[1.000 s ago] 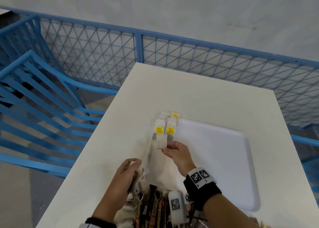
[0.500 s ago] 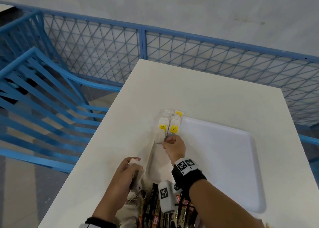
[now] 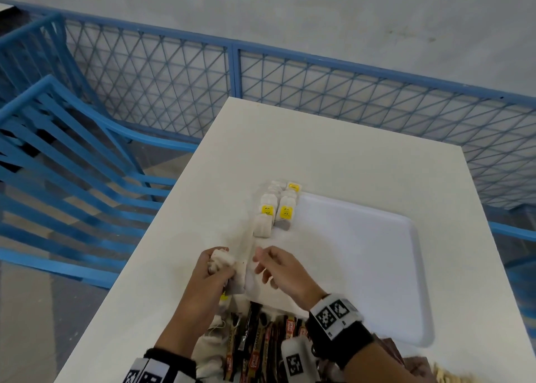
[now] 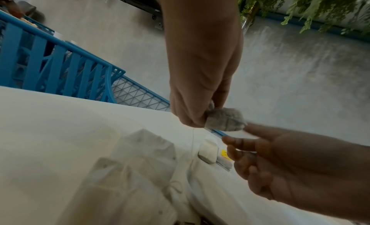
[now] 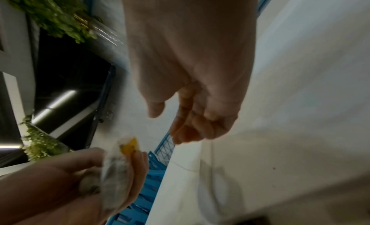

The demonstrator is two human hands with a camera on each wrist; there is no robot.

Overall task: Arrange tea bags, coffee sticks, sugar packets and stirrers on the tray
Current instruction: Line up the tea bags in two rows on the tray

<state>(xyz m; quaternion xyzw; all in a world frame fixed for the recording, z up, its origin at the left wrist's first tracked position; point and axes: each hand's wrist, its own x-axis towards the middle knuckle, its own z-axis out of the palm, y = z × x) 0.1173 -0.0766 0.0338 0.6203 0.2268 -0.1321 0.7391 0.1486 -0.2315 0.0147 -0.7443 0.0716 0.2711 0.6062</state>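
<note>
A white tray (image 3: 362, 266) lies on the white table (image 3: 319, 150). Tea bags with yellow tags (image 3: 275, 208) are lined up at its far left corner, the nearest one (image 3: 262, 226) at the tray's left rim. My left hand (image 3: 216, 266) grips a small bunch of tea bags (image 4: 224, 121) just left of the tray; a yellow tag shows on that bunch (image 5: 129, 145). My right hand (image 3: 265, 262) hovers beside it, fingers loosely curled and empty, its fingertips (image 4: 236, 141) close to the held bag. Coffee sticks (image 3: 255, 345) lie at the near edge.
More loose tea bags (image 4: 140, 165) lie on the table under my left wrist. Brown packets (image 3: 406, 356) sit at the near right, partly hidden by my right arm. A blue mesh fence (image 3: 174, 92) and blue slatted railing (image 3: 58, 165) border the table.
My right hand set a tea bag down at the near end of the row, then drew back empty toward my left hand. The left hand kept its bunch.
</note>
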